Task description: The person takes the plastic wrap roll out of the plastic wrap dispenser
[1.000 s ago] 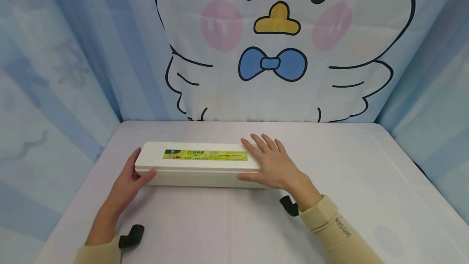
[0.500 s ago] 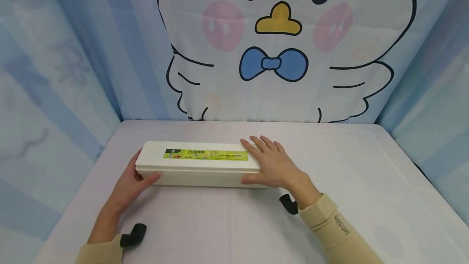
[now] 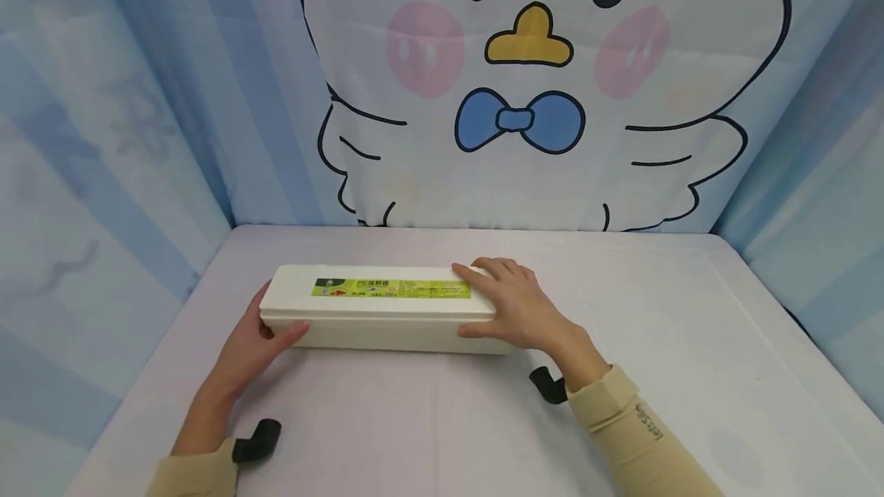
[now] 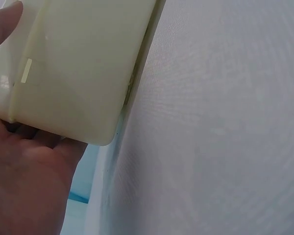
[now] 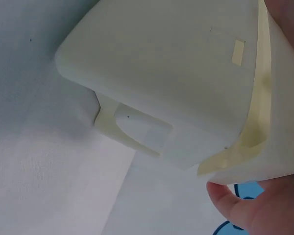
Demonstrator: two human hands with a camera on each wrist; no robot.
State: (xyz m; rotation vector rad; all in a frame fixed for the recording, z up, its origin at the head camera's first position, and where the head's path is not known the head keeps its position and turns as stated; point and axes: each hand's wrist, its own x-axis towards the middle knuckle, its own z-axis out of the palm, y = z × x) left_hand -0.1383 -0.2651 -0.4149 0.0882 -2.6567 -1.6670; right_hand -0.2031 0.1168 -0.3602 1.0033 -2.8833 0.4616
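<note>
A long cream cling film box [image 3: 387, 334] sits on the table, with a yellow-green label [image 3: 390, 288] along its lid. At its left end, my left hand [image 3: 242, 351] holds it, thumb on the front wall and fingers around the end. My right hand [image 3: 521, 309] grips the lid's right end, thumb at the front and fingers bent over toward the back edge. The right wrist view shows the lid [image 5: 288, 117] raised a little there, a gap along the seam and a fingertip under its edge. The inside of the box is hidden.
The box rests on a table [image 3: 428, 420] with a pale cloth. Behind it hangs a blue and white curtain [image 3: 511, 182] with a cartoon figure. A black wrist fitting [image 3: 257, 442] juts out from each sleeve.
My right fingers have drawn in from spread to bent over the lid's far edge. My left thumb has slid slightly right along the front. The box stays about where it was.
</note>
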